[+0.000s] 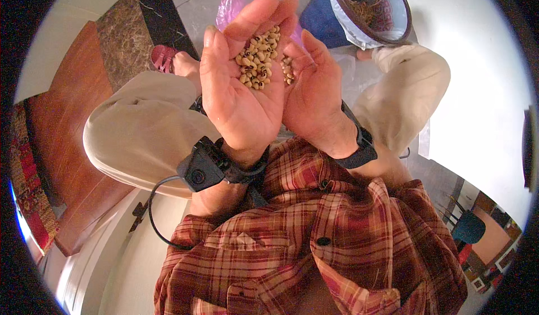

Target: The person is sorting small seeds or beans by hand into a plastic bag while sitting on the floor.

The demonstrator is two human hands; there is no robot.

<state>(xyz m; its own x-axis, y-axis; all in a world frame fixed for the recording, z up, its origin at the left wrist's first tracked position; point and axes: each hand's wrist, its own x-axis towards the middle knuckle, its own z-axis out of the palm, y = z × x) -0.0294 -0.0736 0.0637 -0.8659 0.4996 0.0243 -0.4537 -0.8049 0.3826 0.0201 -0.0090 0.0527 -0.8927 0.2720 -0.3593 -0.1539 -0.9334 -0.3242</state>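
My left hand [248, 100] is cupped palm up, its fingers curled around a heap of cream-coloured black-eyed peas [257, 60]. Against it, my right hand [316, 94] is cupped too, and a smaller cluster of the same peas [287, 69] lies in its palm, partly covered by the left hand. Behind both hands is a pink translucent plastic bag [238, 3]; the hands hide much of it, including any contents. A small black camera [201, 167] with a cable is strapped to my left wrist, and a black strap [358, 151] circles the right.
A blue bin [322, 22] with a white liner and brown fibrous waste stands beyond my right knee [425, 71]. My left knee [122, 121] is bent beside the hands. At left is a brown wooden panel [80, 104]; a white surface [476, 62] rises at right.
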